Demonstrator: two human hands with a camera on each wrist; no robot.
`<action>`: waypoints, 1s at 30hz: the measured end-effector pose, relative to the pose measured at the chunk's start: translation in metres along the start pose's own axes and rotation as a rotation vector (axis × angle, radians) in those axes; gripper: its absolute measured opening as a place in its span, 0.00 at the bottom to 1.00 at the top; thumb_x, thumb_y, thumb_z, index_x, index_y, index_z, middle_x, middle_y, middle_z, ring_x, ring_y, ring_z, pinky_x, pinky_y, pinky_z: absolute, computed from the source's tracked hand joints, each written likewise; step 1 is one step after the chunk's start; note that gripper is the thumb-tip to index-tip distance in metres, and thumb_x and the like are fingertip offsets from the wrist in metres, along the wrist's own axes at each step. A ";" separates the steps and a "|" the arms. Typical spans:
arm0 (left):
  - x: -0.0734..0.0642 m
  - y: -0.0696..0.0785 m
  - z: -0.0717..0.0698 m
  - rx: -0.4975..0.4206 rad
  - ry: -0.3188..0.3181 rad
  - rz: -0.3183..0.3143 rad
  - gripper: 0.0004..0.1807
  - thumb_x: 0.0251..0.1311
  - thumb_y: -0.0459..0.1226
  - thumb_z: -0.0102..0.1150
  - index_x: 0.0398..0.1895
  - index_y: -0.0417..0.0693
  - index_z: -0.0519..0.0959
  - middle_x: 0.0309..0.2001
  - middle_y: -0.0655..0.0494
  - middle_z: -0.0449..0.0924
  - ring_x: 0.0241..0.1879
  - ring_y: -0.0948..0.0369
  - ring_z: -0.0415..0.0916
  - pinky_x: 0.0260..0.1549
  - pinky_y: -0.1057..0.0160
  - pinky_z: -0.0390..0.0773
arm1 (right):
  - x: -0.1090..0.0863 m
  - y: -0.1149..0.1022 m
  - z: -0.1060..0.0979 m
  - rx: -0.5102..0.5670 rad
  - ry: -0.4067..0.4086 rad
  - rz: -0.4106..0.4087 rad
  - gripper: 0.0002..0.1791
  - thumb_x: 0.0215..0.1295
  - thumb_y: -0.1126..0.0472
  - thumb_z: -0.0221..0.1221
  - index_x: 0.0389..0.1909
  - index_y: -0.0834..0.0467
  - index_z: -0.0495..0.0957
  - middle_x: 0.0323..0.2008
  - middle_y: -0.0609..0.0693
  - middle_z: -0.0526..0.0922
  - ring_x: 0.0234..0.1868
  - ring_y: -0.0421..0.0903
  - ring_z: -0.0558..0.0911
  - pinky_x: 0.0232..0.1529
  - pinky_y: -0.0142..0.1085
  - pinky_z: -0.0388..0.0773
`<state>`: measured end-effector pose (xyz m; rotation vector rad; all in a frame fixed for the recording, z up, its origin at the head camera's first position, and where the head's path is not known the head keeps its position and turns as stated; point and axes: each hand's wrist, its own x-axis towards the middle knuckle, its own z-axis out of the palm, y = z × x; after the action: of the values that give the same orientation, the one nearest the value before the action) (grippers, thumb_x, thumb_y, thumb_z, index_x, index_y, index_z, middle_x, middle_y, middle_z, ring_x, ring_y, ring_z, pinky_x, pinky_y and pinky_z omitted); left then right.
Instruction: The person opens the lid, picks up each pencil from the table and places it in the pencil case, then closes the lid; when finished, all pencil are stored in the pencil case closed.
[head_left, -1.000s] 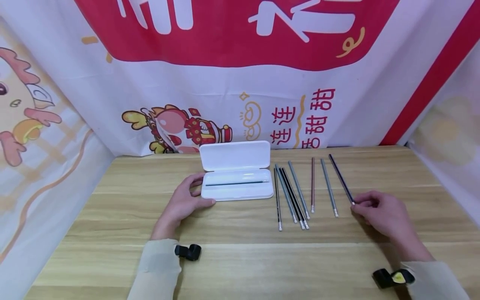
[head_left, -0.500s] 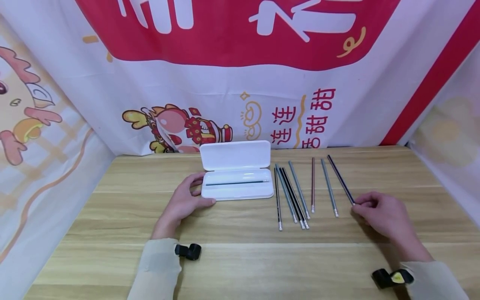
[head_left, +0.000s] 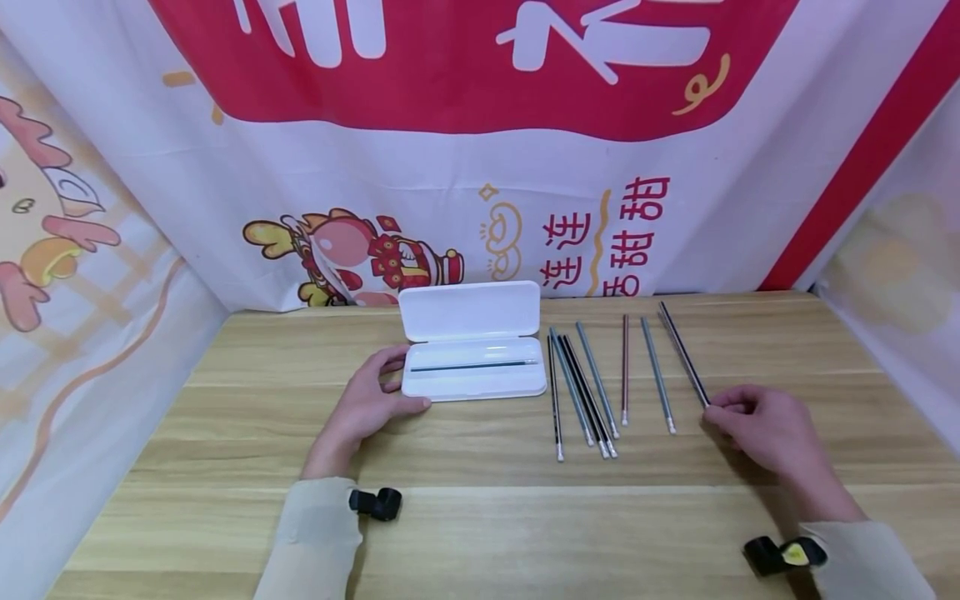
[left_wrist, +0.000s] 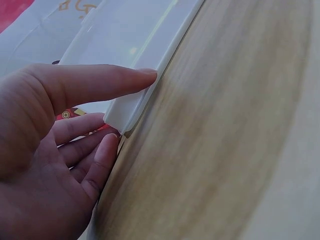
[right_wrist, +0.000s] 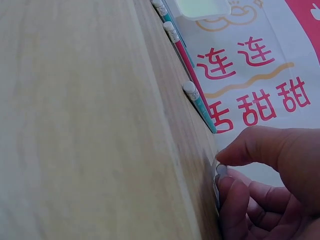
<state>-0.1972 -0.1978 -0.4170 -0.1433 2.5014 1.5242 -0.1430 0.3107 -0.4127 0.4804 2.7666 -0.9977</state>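
In the head view, a white pencil case (head_left: 475, 388) stands with its lid up at the table's back, one teal pencil (head_left: 450, 367) lying inside. My left hand (head_left: 371, 398) holds the case by its left end; in the left wrist view the thumb (left_wrist: 115, 80) lies over the rim and the other fingers curl at the corner. Far to the right, my right hand (head_left: 761, 421) pinches the eraser end of a dark pencil (head_left: 684, 354) between thumb and fingertips. That pencil slants away toward the back edge. In the right wrist view its pale round end (right_wrist: 221, 170) peeks out between the fingers.
Between case and right hand, several pencils lie roughly side by side, erasers toward me: black pencils (head_left: 585, 392), a reddish one (head_left: 626, 371) and a blue-grey one (head_left: 658, 375). A printed cloth (head_left: 465, 158) hangs behind the wooden table (head_left: 480, 533).
The pencil in my right hand has turned slightly, its far tip swinging a little left, then back right and farther away. My left hand and the case have kept their place.
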 end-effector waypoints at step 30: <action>0.002 0.012 0.003 0.090 0.022 0.043 0.49 0.57 0.35 0.82 0.82 0.53 0.66 0.74 0.44 0.72 0.64 0.45 0.77 0.66 0.46 0.80 | -0.008 -0.021 -0.002 0.192 -0.118 -0.109 0.25 0.77 0.50 0.64 0.65 0.62 0.79 0.50 0.57 0.87 0.41 0.44 0.83 0.38 0.35 0.88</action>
<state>-0.2012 -0.1899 -0.4079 -0.0929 2.6007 1.4299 -0.1433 0.2955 -0.3966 0.2870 2.6298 -1.2806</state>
